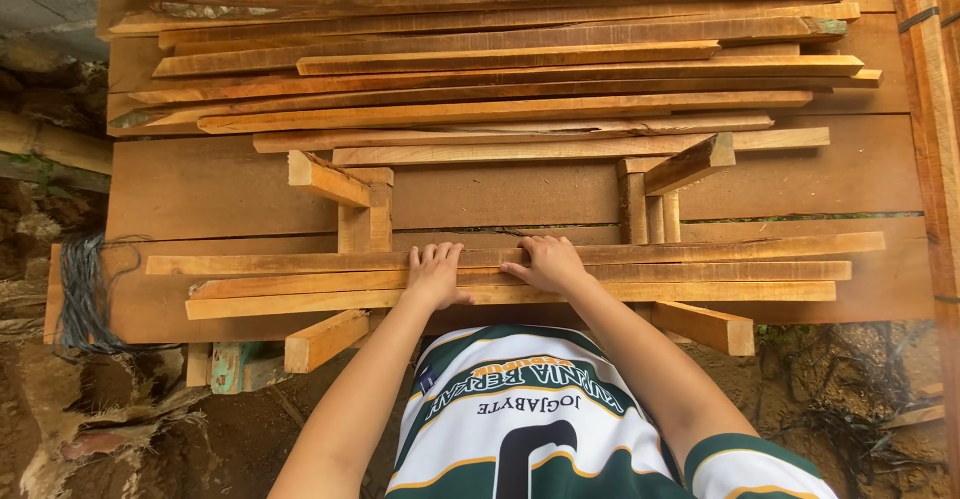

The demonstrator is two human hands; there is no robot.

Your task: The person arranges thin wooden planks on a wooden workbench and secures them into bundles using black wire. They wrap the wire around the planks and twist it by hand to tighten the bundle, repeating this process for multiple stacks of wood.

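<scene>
Three long wooden slats (700, 271) lie side by side across two short wooden cross-blocks, one on the left (330, 181) and one on the right (690, 164). My left hand (436, 273) rests palm down on the slats near their middle, fingers spread over the far slat. My right hand (546, 263) lies just beside it, also flat on the slats, fingers pointing left. Neither hand grips anything. The slats sit on a wide plank bench (220, 194).
A big pile of similar long slats (500, 59) covers the far part of the bench. More planks stand at the right edge (935, 109). A bundle of dark cord (80, 289) hangs at the bench's left end. Bare earth lies below.
</scene>
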